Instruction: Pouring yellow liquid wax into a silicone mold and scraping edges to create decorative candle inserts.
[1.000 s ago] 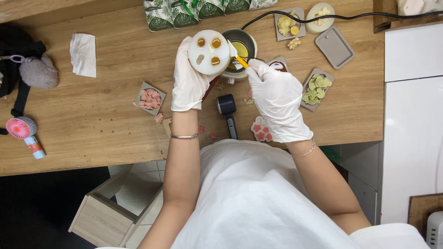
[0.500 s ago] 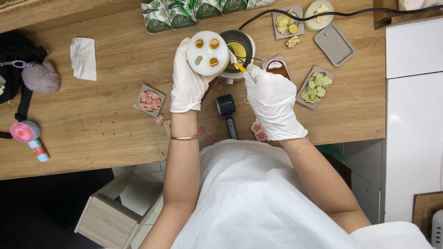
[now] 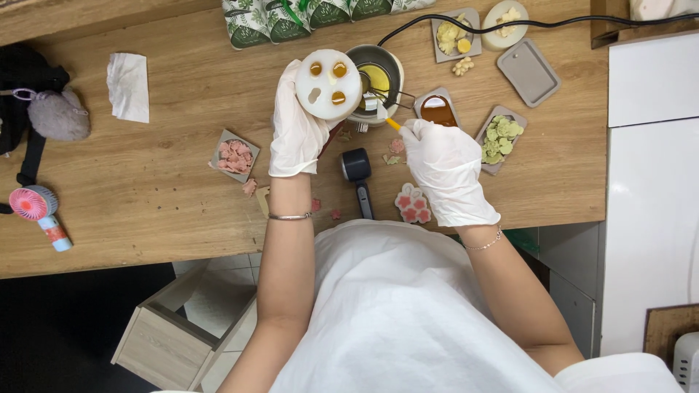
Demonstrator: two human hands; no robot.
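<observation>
My left hand [image 3: 297, 131], in a white glove, holds up a round white mould [image 3: 328, 85] whose small cavities are partly filled with amber liquid. My right hand [image 3: 445, 169], also gloved, grips a thin yellow-handled tool [image 3: 388, 120]. Its tip reaches toward a small metal melting pot [image 3: 378, 76] of yellow liquid just right of the mould. A pink flower-shaped mould [image 3: 412, 204] lies on the wooden table [image 3: 167, 175] under my right wrist.
Small grey trays hold pink pieces [image 3: 234, 155], green pieces [image 3: 498, 137], yellow pieces [image 3: 453, 33] and brown liquid [image 3: 438, 110]. A black-handled tool [image 3: 359, 178] lies between my arms. A folded tissue [image 3: 129, 86], a pink hand fan [image 3: 38, 209] and a black bag [image 3: 29, 102] sit left. A white cabinet [image 3: 652, 182] stands right.
My right hand has drawn back toward me and to the right, away from the pot. The left hand still holds the white mould in about the same place.
</observation>
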